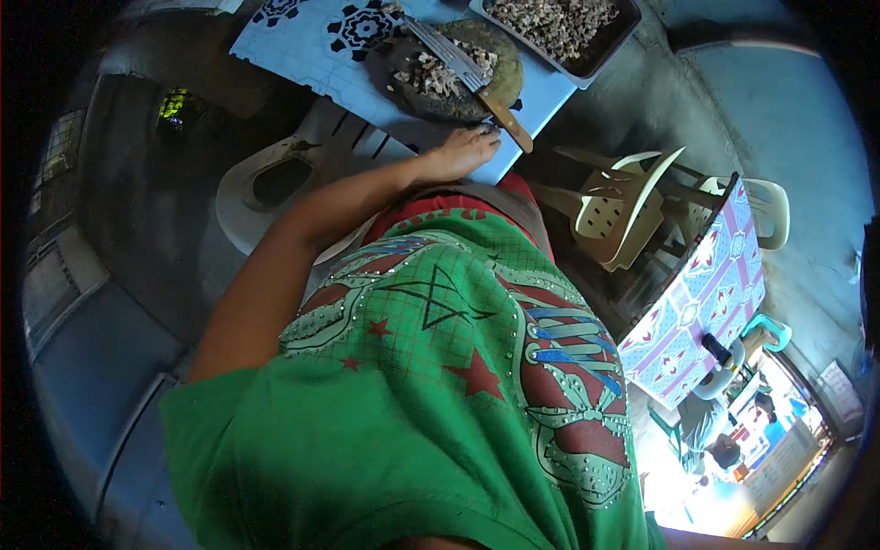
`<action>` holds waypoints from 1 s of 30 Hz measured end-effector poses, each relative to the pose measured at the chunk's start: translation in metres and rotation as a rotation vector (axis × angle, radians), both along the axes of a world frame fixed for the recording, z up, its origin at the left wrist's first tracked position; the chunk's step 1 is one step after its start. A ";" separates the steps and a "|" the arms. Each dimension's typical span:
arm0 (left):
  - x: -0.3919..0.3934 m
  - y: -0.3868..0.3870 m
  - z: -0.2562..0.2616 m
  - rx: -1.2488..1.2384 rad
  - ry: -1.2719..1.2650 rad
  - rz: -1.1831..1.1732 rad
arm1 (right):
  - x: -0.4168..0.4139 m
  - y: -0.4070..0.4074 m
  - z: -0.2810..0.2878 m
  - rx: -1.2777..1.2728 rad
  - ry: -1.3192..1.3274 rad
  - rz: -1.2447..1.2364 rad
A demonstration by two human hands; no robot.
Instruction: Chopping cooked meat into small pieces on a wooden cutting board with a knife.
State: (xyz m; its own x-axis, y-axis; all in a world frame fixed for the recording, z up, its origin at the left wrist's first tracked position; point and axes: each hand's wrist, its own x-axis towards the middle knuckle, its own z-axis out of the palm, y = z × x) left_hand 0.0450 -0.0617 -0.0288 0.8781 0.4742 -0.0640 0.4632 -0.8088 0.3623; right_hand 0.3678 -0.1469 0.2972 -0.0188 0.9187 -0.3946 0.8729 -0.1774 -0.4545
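My left hand (471, 148) rests at the near edge of the table (323, 65), its fingers slightly bent and just short of a round wooden chopping board (505, 58). I see nothing held in it, though a small dark patch by the fingertips is unclear. Across the board lies a wide-bladed knife (443, 51), its wooden handle (509, 120) jutting past the board near my fingers. Chopped meat-like pieces (440, 79) are spread on the board beside and under the blade. My right hand is out of view.
Beyond the board stands a tray (583, 75) of chopped pieces. A plastic chair (237, 182) is left of me, cream plastic chairs (619, 213) right. Further right is a table with a patterned cover (687, 313). People (705, 426) are near the bright opening.
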 end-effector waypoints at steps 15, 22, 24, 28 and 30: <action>0.012 -0.007 -0.046 0.536 -0.065 0.167 | 0.022 -0.003 0.003 0.114 -0.230 -0.131; 0.037 -0.002 -0.031 0.300 0.124 0.120 | 0.033 -0.005 -0.009 0.149 -0.316 -0.178; 0.036 0.001 -0.030 0.272 0.033 0.102 | 0.036 -0.004 -0.013 0.161 -0.339 -0.188; 0.028 0.003 -0.036 0.350 -0.015 0.098 | 0.042 -0.002 -0.019 0.186 -0.388 -0.201; 0.025 0.006 -0.036 0.357 -0.045 0.022 | 0.046 -0.002 -0.021 0.197 -0.416 -0.211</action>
